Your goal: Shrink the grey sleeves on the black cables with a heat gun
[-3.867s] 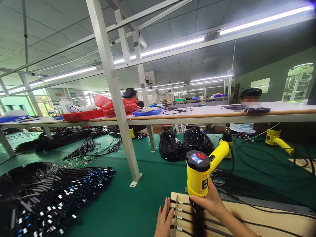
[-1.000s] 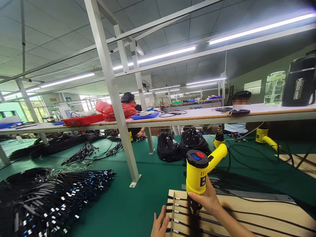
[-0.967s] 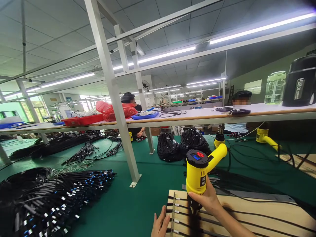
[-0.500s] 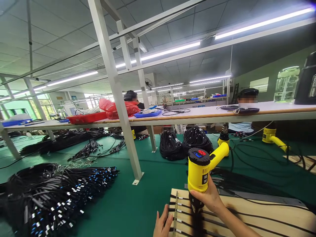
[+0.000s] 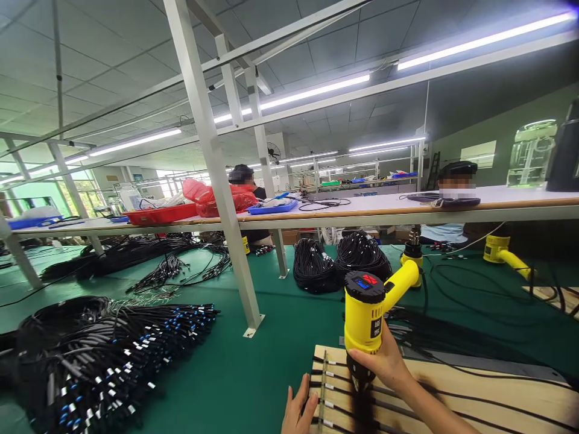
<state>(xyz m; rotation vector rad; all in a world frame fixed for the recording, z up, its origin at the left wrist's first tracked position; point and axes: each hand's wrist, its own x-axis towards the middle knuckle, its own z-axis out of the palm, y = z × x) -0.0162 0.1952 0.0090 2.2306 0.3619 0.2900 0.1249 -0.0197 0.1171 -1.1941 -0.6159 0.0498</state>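
Observation:
My right hand (image 5: 386, 364) is wrapped round the lower body of a yellow heat gun (image 5: 364, 319), whose black nozzle points down over a wooden board (image 5: 456, 386). Several black cables (image 5: 389, 392) with white labels lie in rows across the board, passing under a thin bar (image 5: 322, 392) near its left end. Dark scorch marks show on the wood; the one below the nozzle is partly hidden by it. At the board's left edge rests my left hand (image 5: 298, 407), fingers apart, close to the cable ends and holding nothing.
On the green bench lie a large cable bundle (image 5: 108, 361) at left and cable coils (image 5: 362, 256) behind the gun. A metal post (image 5: 226, 223) stands ahead, holding a shelf (image 5: 380, 208). Another heat gun (image 5: 502, 250) is at right. Two people sit beyond.
The view has shifted very slightly. My right hand and the heat gun stay over the board in almost the same spot, and my left hand remains at its edge.

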